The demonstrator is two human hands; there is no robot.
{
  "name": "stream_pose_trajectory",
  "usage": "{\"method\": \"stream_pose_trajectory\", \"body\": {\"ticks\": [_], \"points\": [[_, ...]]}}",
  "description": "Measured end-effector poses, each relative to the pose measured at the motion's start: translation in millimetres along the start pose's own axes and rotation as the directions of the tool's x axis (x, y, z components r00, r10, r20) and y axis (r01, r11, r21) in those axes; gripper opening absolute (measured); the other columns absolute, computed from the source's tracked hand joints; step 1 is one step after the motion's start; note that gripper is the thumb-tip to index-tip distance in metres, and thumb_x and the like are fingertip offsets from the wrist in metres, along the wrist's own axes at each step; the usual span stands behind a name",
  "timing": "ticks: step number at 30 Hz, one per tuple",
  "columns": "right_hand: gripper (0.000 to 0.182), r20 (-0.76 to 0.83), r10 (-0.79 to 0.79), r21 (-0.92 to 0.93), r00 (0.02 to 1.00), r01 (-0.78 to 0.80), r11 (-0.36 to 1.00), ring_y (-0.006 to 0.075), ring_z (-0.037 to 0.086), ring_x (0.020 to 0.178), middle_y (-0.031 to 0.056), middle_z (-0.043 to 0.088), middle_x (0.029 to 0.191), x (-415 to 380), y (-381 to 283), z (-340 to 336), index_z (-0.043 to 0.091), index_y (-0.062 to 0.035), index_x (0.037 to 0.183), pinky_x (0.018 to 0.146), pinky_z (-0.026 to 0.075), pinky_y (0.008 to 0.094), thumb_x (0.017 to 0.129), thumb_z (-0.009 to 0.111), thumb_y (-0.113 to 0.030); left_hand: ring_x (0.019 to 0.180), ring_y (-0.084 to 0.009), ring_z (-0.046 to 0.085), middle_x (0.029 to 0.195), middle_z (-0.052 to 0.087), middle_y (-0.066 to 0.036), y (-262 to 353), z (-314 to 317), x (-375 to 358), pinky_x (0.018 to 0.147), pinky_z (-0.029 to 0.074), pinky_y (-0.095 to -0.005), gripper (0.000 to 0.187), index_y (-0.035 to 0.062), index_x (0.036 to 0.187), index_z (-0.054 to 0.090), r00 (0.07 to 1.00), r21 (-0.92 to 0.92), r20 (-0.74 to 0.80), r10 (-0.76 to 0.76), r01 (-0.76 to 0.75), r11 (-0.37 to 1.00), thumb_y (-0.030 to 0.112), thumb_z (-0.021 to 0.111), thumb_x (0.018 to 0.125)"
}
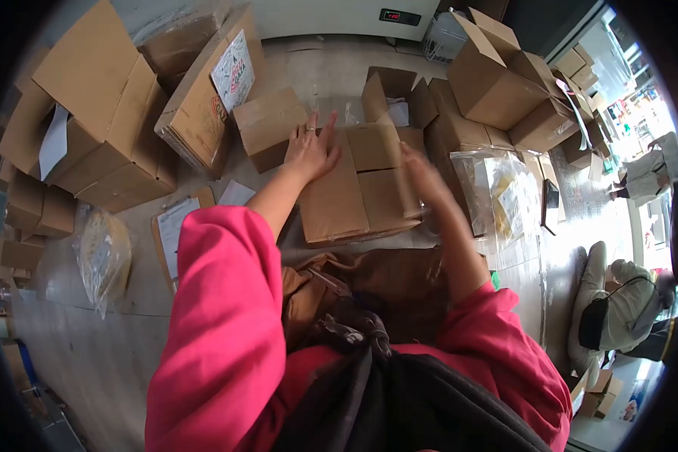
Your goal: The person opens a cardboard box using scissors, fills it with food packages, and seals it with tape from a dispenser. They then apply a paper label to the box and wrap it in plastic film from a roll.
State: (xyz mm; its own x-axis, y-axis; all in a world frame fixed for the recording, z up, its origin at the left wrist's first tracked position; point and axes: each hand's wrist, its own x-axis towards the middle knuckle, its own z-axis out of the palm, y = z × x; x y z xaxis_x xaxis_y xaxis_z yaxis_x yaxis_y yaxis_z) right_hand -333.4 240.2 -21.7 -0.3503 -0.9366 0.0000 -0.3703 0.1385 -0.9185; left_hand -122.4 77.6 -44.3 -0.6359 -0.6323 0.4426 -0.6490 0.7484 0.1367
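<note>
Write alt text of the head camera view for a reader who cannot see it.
A person in pink sleeves has the left hand spread at the upper left of a cardboard box and the right hand, blurred, at its right side. Open cartons stand on both sides; two other people are at right.

A plastic-wrapped bundle [104, 252] lies left of a clipboard [205, 197], with an open carton [120, 183] beyond them.

A loose bright pink top [226, 324] shows under a dark knotted cloth [361, 399], with a ring [311, 129] on the left hand [309, 156]
</note>
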Motion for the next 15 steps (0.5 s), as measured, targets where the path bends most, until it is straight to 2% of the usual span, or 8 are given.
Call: {"method": "stream_pose_trajectory", "body": {"ticks": [1,2,6,8,10,13,14,15], "points": [[0.041,-0.092,-0.174,-0.543,0.98,0.097,0.834,0.0378,0.039,0.123,0.0228,0.047,0.127,-16,-12,42,0.045,-0.0186,0.13,0.098,0.036,0.044,0.089,0.045,-0.027,0.113,-0.0426,0.041,0.133,0.035,-0.022,-3,-1,-3,0.095,0.032,-0.0519,0.068,0.0252,0.144,0.012,0.998,-0.038,0.066,0.021,-0.019,0.999,0.03,0.048,0.087],[0.044,-0.067,-0.371,-0.912,0.926,0.093,0.399,0.0412,0.035,0.124,0.0241,0.043,0.13,-30,-21,68,0.042,-0.0241,0.133,0.097,0.034,0.0485,0.089,0.045,-0.029,0.113,-0.0426,0.041,0.133,0.035,-0.022,-4,-3,-10,0.095,0.032,-0.0519,0.068,0.0252,0.144,0.012,0.997,-0.039,0.077,0.013,-0.01,0.999,0.03,0.048,0.087],[0.037,0.019,-0.471,-0.881,0.882,0.237,0.409,0.0427,0.039,0.117,0.0214,0.05,0.122,-15,-38,68,0.054,-0.0238,0.123,0.094,0.036,0.0512,0.087,0.047,-0.025,0.119,-0.0379,0.036,0.138,0.028,-0.016,-3,-17,-32,0.092,0.03,-0.0545,0.057,0.0351,0.139,0.029,0.998,0.01,-0.019,0.056,-0.056,0.998,0.028,0.049,0.086],[0.029,0.208,-0.12,-0.851,0.971,0.241,0.467,0.0394,0.045,0.107,0.0187,0.053,0.112,15,-59,55,0.065,-0.0181,0.107,0.091,0.039,0.0491,0.082,0.052,-0.024,0.122,-0.035,0.033,0.139,0.029,-0.014,0,-22,-38,0.094,0.028,-0.0526,0.047,0.0372,0.13,0.043,0.995,-0.036,0.074,0.064,-0.062,0.997,0.026,0.05,0.086],[0.023,0.055,-0.341,-0.871,0.938,0.212,0.443,0.0341,0.049,0.096,0.0175,0.056,0.094,70,-58,59,0.069,-0.0113,0.09,0.086,0.042,0.0445,0.076,0.058,-0.025,0.122,-0.0337,0.032,0.137,0.032,-0.013,10,-30,-45,0.095,0.026,-0.0521,0.042,0.0374,0.124,0.051,0.993,-0.055,0.117,-0.017,0.024,0.998,0.024,0.05,0.085],[0.026,0.006,-0.548,-0.845,0.836,0.298,0.444,0.031,0.054,0.094,0.0179,0.06,0.086,143,-44,79,0.069,-0.0085,0.087,0.081,0.044,0.038,0.075,0.06,-0.03,0.12,-0.0323,0.032,0.131,0.037,-0.011,17,-33,-55,0.095,0.023,-0.0548,0.042,0.0347,0.124,0.052,0.994,-0.11,0.099,-0.05,0.061,0.992,0.025,0.05,0.083],[0.027,0.236,-0.104,-0.739,0.966,0.247,0.627,0.03,0.057,0.089,0.0165,0.061,0.083,161,-45,88,0.069,-0.0072,0.086,0.078,0.045,0.0371,0.075,0.061,-0.03,0.12,-0.0323,0.032,0.131,0.037,-0.011,21,-35,-60,0.095,0.023,-0.0548,0.042,0.0347,0.124,0.052,0.994,-0.104,0.092,-0.056,0.066,0.992,0.025,0.05,0.083],[0.028,0.488,0.325,-0.657,0.81,0.096,0.748,0.029,0.059,0.084,0.0151,0.063,0.08,176,-39,98,0.068,-0.0059,0.084,0.074,0.047,0.0362,0.075,0.061,-0.031,0.119,-0.0318,0.033,0.13,0.038,-0.011,25,-37,-64,0.095,0.023,-0.0554,0.042,0.0333,0.124,0.052,0.995,-0.124,0.079,-0.065,0.074,0.989,0.025,0.05,0.083]]}}
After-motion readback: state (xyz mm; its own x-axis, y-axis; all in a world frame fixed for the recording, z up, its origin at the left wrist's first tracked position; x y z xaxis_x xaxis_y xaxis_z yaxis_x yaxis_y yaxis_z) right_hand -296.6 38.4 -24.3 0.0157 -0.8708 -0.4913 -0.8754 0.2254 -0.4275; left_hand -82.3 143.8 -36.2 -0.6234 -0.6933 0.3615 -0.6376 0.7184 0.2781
